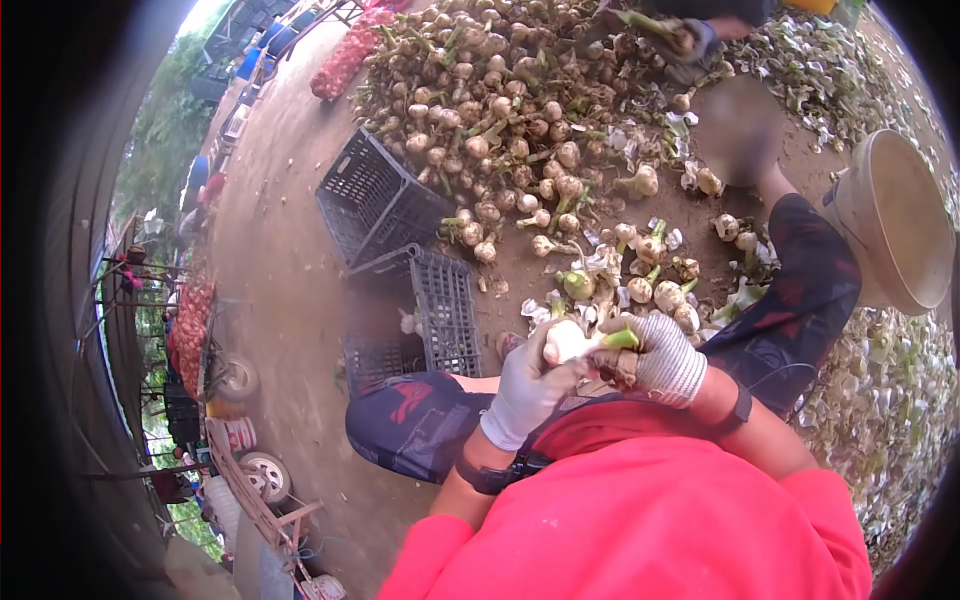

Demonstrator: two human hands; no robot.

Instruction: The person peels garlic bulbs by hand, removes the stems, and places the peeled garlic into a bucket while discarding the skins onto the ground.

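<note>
A white garlic bulb (pixel 567 343) with a short green stem is held between my two gloved hands, above my lap. My left hand (pixel 530 388), in a pale glove, closes its fingers around the bulb. On the stem side, my right hand (pixel 668 362) in a striped, soiled glove is closed at the green stem (pixel 618 341); whether it grips a tool too is hidden. Loose garlic bulbs (pixel 668 294) and peeled skins lie on the ground just beyond my hands.
A big heap of garlic (pixel 500 110) spreads ahead. Black plastic crates (pixel 447 312) stand at my left, a white bucket (pixel 905 220) at my right. Peeled skins (pixel 890 420) cover the right side. Another person's gloved hand (pixel 697 42) works at the top. A cart (pixel 265 520) stands far left.
</note>
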